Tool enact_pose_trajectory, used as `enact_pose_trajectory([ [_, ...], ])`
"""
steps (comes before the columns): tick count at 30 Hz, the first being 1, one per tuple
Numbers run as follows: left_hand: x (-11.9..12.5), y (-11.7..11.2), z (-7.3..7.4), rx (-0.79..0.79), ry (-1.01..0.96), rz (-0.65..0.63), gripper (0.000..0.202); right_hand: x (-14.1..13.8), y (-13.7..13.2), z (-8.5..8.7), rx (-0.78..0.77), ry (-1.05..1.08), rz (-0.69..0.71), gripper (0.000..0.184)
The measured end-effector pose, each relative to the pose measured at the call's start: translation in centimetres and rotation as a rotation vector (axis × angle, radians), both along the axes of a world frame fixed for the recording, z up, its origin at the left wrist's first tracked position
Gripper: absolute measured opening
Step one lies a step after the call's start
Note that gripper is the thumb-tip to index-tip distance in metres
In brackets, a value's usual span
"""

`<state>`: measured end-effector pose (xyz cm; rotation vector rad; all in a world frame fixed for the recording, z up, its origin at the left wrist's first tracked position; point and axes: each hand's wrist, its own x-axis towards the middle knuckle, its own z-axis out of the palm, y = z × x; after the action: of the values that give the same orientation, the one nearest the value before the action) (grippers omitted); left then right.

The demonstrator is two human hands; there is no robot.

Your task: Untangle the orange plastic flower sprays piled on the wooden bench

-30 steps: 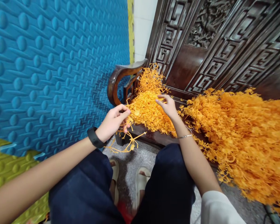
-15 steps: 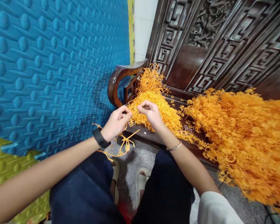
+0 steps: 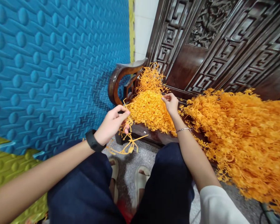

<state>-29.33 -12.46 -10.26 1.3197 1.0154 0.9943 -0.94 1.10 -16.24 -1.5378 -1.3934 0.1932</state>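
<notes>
My left hand point(image 3: 113, 123), with a black band at the wrist, is closed in a pinch around orange plastic sprigs point(image 3: 132, 144). Their thin branching stems dangle below the fingers, over the front edge of the bench. My right hand point(image 3: 172, 104) hovers at the right side of a pile of small yellow-orange plastic pieces point(image 3: 149, 110). Thumb and fingertips there are pressed together; whatever lies between them is too small to make out. Behind that pile rises a looser tangle of orange stems point(image 3: 151, 79).
The piles lie on a dark wooden bench point(image 3: 140, 129) with a curved armrest point(image 3: 113, 84) and a carved backrest point(image 3: 185, 67). A large heap of orange sprigs point(image 3: 252, 140) spreads at the right. Blue foam matting point(image 3: 49, 71) stands at the left.
My right hand has moved away from the left, rightward and up over the pile. My left hand has shifted slightly left and down, still with the sprigs.
</notes>
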Motion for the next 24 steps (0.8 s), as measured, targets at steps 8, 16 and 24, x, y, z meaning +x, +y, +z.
enact_pose_trajectory([
  [8, 0.1, 0.6, 0.0, 0.001, -0.064, 0.006, 0.015, -1.1, -0.3, -0.2, -0.121, -0.257, 0.135, 0.027],
  [16, 0.1, 0.7, 0.3, -0.011, -0.025, 0.067, 0.016, -3.5, -1.8, 0.9, -0.086, -0.498, 0.169, 0.022],
  [24, 0.1, 1.0, 0.4, 0.007, -0.021, 0.048, 0.019, -9.2, -7.1, 4.8, -0.098, -0.013, 0.769, 0.029],
])
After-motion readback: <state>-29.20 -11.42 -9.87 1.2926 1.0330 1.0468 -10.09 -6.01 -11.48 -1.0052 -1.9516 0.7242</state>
